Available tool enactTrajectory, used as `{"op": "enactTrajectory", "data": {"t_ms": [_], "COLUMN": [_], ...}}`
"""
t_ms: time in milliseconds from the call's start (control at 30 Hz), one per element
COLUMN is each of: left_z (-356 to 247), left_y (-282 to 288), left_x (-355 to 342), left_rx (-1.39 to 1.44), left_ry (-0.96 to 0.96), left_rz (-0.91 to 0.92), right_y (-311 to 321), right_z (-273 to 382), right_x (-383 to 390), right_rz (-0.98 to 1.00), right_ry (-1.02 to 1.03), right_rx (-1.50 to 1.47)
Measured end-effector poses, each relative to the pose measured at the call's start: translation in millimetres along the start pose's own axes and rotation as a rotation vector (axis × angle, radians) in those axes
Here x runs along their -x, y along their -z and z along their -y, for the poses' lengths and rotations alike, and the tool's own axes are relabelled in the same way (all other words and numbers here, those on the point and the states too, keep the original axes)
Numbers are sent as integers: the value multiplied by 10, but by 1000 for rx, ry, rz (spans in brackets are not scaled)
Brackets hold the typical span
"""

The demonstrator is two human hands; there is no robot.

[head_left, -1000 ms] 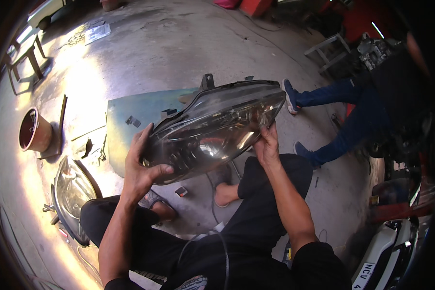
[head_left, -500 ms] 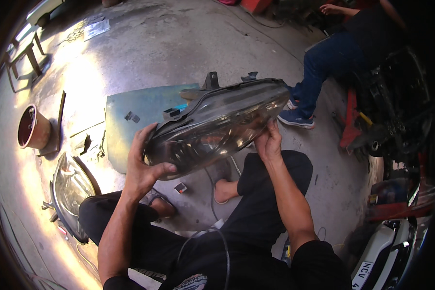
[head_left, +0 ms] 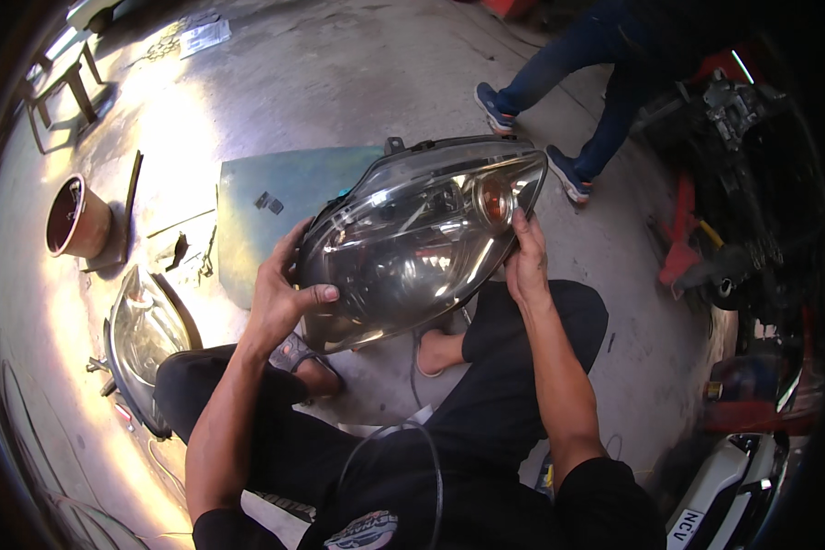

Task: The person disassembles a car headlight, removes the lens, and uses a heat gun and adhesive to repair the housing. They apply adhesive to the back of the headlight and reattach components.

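Got one headlight (head_left: pixel 403 257) loose, my left hand (head_left: pixel 280 298) and right hand (head_left: pixel 528 261) gripping its ends, second headlamp (head_left: pixel 148 330) out too.

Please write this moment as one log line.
left hand: holds headlight | right hand: holds same headlight | second headlight: on floor

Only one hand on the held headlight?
No, the left hand grips the headlight at its broad end while the right hand holds it near the orange section.
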State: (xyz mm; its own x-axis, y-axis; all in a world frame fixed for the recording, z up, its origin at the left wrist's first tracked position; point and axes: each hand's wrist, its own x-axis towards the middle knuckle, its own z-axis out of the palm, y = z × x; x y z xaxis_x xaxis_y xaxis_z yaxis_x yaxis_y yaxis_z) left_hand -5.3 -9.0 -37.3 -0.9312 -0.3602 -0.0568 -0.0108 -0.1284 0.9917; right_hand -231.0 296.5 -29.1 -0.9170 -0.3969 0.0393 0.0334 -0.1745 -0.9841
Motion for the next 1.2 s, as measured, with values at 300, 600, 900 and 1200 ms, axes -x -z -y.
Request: {"op": "enactTrajectory", "data": {"t_ms": [300,600,900,1200], "left_z": [124,117,81,115], "left_y": [76,39,22,-4], "left_x": [-65,-35,-37,-52], "left_rx": [117,182,89,-46], "left_ry": [95,142,112,39], "left_rz": [9,-14,-20,6], "right_y": [-14,31,114,150], "right_z": [94,125,73,-17], "right_x": [32,22,-31,-61], "right_rz": [-30,-67,-59,-78], "right_ry": [35,67,65,-20], "right_rx": [86,210,223,95]}}
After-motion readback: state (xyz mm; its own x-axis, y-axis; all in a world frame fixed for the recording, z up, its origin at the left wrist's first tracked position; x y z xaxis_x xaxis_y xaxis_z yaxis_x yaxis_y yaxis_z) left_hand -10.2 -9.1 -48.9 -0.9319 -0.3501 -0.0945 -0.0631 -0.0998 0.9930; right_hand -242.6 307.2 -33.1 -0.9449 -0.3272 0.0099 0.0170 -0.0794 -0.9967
